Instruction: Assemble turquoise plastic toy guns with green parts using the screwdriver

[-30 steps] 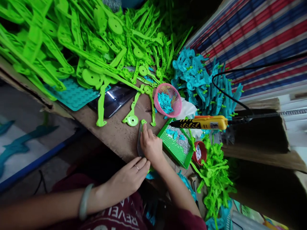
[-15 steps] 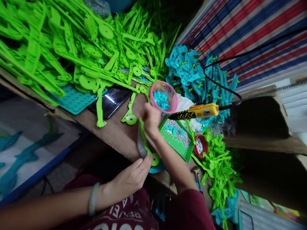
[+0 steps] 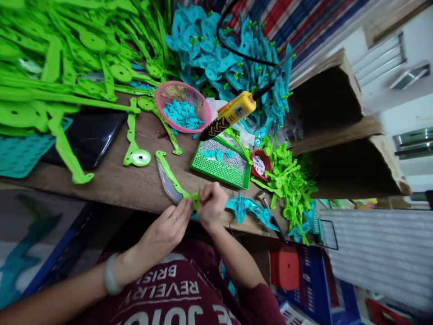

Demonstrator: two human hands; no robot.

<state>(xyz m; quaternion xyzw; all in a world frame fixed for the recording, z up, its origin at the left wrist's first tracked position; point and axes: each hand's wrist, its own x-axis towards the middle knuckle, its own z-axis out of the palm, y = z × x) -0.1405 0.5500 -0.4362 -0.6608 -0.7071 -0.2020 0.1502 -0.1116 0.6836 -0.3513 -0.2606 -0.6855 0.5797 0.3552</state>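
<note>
A lime-green curved plastic part (image 3: pixel 174 181) with a grey blade-shaped piece (image 3: pixel 164 180) along its outer side lies at the table's front edge. My left hand (image 3: pixel 169 228), wearing a ring, pinches this part near its lower end. Closed in a fist, my right hand (image 3: pixel 212 205) is pressed up against the same end, and whatever its fingers hold is hidden. Close beside my right hand lies a teal winged plastic part (image 3: pixel 248 207); some teal also shows under the green part's end.
A pink basket (image 3: pixel 204 106) of teal bits and a green tray (image 3: pixel 221 176) of small metal pieces stand ahead. A yellow-and-black corded tool (image 3: pixel 233 115) juts over the tray. Piles of green parts (image 3: pixel 88 45) and teal parts (image 3: pixel 209 45) rise behind; a hammer (image 3: pixel 265 201) lies right.
My right hand has come down from near the pink basket to the green part's lower end. My left hand keeps its pinch. The view has shifted, showing more on the right.
</note>
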